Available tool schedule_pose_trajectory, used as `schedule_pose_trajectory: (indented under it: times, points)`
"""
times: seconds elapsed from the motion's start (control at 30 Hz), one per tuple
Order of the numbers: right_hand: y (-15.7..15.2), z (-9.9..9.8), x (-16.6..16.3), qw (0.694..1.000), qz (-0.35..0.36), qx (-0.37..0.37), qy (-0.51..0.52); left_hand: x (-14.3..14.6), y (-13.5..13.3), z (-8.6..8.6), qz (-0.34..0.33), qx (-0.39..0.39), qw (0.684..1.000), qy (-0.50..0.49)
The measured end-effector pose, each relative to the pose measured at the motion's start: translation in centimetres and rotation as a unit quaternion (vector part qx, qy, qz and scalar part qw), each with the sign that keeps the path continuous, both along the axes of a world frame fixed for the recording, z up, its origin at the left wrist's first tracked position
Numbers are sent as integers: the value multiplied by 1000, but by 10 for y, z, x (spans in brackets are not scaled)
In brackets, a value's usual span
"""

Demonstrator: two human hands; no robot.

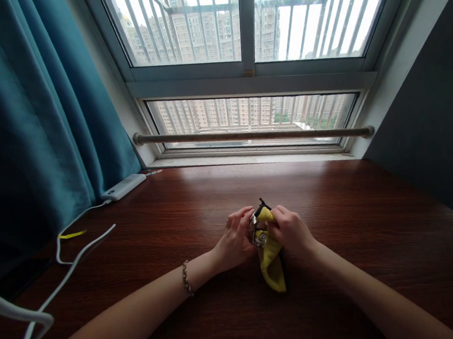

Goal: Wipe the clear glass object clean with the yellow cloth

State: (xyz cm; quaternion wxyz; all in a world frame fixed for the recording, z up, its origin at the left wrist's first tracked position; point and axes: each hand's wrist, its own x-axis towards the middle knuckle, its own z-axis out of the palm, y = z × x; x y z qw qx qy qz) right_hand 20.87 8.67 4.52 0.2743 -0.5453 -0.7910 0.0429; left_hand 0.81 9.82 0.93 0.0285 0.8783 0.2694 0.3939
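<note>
Close together above the dark red wooden table, my two hands work on one small item. My left hand (237, 239) has its fingers curled round the left side of a shiny, partly see-through object (259, 238); its exact kind I cannot make out. A yellow cloth (274, 271) is pinched in my right hand (291, 230), pressed against that object's right side, with its loose end hanging down toward the table. Above the fingers a thin black piece (262, 202) sticks out; whether it belongs to the object or the cloth I cannot tell.
A white power strip (123, 186) lies at the left by the blue curtain (59, 104), its white cable (76, 262) looping over the table's left side. A yellow strip (73, 234) lies by the cable. Beyond the table (193, 198), a metal rail (252, 135) crosses the window.
</note>
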Motion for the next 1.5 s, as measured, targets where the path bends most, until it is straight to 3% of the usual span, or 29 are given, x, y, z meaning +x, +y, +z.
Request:
schedule_pose_trajectory:
  times: [0.1, 0.4, 0.67, 1.3, 1.5]
  points:
    - [-2, 0, -2, 1000, 16, 0, 12, 1, 3, -2, -9, -9, 1000, 9]
    - [-1, -2, -11, 956, -25, -127, 265, 0, 0, -3, -38, 45, 997, -48]
    - [0, -13, -13, 936, -19, -207, 283, -1, -1, -6, -28, 84, 994, -62]
    - [0, -20, -15, 921, 5, -237, 309, -1, -1, -7, -6, 115, 991, -61]
    - [-1, -21, -19, 887, 26, -310, 341, -1, -4, -8, 15, 145, 986, -84]
